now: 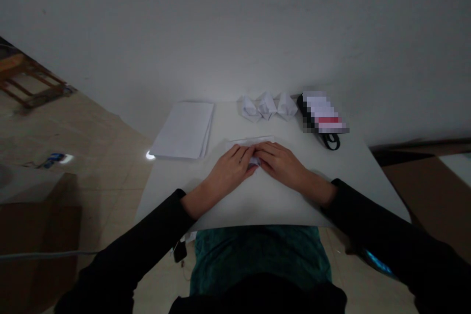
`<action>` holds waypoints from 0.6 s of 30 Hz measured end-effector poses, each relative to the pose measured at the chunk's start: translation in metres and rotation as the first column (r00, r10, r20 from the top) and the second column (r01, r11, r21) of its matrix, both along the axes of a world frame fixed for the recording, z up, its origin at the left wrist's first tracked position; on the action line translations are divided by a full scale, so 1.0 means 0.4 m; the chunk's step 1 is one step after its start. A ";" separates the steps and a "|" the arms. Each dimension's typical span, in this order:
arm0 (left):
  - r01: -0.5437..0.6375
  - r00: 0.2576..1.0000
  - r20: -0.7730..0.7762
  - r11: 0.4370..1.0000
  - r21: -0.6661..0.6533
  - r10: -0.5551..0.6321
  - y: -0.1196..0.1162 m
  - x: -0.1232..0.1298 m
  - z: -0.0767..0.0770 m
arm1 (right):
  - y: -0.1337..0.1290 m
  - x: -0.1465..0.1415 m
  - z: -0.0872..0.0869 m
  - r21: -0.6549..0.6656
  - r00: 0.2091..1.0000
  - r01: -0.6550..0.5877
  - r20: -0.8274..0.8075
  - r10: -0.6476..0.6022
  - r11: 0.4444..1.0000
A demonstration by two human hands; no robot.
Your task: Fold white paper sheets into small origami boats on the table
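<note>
A partly folded sheet of white paper lies in the middle of the white table, largely covered by my fingers. From the left, my left hand closes on it, thumb low and fingers bent over the top. My right hand grips the same paper from the right, its fingertips meeting those of the left. A small fold of the paper shows between the two hands. Beyond them, three folded white paper shapes stand in a row near the wall.
A stack of white paper lies at the table's back left. At the back right is a black case with a strap loop and a blurred-out label. The wall rises behind the table. Cardboard boxes stand at the right.
</note>
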State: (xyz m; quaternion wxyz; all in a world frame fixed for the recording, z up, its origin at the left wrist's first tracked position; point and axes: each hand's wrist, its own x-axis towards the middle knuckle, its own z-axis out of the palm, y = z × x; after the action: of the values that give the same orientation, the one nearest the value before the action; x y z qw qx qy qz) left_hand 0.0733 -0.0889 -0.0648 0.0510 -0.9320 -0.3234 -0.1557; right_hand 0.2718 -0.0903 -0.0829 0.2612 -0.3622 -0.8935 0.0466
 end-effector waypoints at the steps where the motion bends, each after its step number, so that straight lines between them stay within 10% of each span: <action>1: -0.020 1.000 -0.010 1.000 -0.005 0.020 -0.005 0.004 0.001 | 0.001 0.001 -0.002 -0.001 1.000 -0.009 -0.003 0.009 1.000; 18: -0.213 0.959 -0.200 0.976 -0.047 0.199 -0.044 0.034 0.030 | -0.004 -0.010 0.009 0.141 0.960 0.118 0.237 -0.149 0.983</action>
State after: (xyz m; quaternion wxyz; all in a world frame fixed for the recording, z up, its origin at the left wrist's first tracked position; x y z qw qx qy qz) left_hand 0.0868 -0.1067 -0.0527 0.0667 -0.9052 -0.4172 -0.0467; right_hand 0.2676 -0.0919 -0.0793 0.1730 -0.4076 -0.8937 -0.0730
